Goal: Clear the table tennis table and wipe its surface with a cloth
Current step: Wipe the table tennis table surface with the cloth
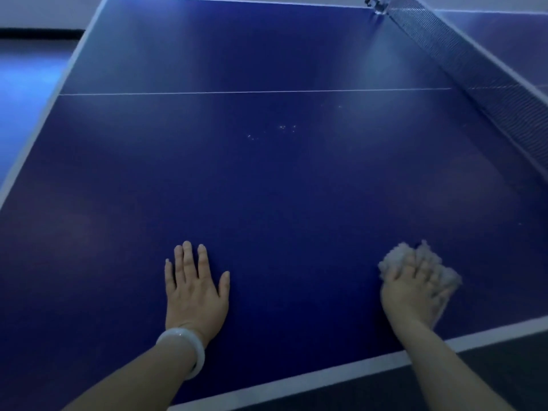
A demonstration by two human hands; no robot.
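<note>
The table tennis table (267, 188) fills pretty much the whole view, dark blue, with the thin centre line (252, 92) running across and the net (474, 72) angling off up the right side. Nothing loose is lying on this half that I can see, so the clearing part looks done and it's wiping time.

There's a little patch of pale specks (281, 129) past the middle of the board, short of the centre line.

Left hand (195, 289) is flat on the surface, fingers straight and spread, holding nothing, just bracing. It has a pale bangle (185, 348) at the wrist.

Right hand (415, 292) is pressing down on a bunched-up whitish cloth (394, 259), fingers curled into it and gripping it. It's blurry, so I can't tell exactly how the thumb sits. The cloth is close to the near white edge, on the right.

The bit that matters: the specks lie ahead and off to the left from the cloth, so I'd guess the next stroke has to push forward and inward. The right hand has the cloth, so it's the one to reach.
</note>
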